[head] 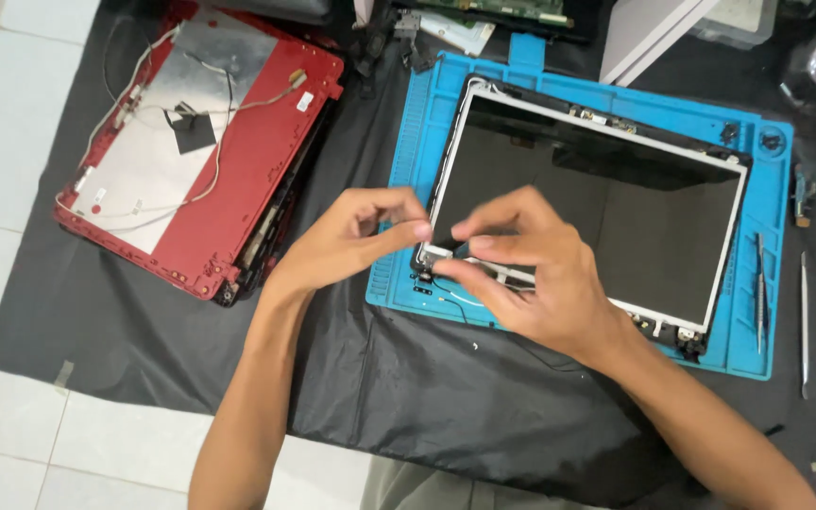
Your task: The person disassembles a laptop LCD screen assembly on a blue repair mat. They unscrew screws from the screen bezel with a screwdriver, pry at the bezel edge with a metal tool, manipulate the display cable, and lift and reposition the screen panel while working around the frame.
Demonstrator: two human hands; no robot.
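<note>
Head cam, looking straight down: a dark rectangular laptop screen panel with a thin white metal frame (597, 203) lies on a blue silicone repair mat (767, 246), its long axis running left to right and dipping a bit toward the right. Both hands meet at the panel's near-left corner. The right hand (531, 274) sits on top of that corner, its grip pinched together on something tiny there; I can't tell if it's a tape tab, a connector or a bit of the thin black cable (450, 288) trailing off the corner. The left hand (351, 241) comes in from the left, thumb and forefinger closed tip to tip just beside the right fingertips.

The corner itself is mostly covered by fingers. A red plastic laptop lid with silver foil lining (200, 142) lies well apart to the left on the black cloth (380, 378).
</note>
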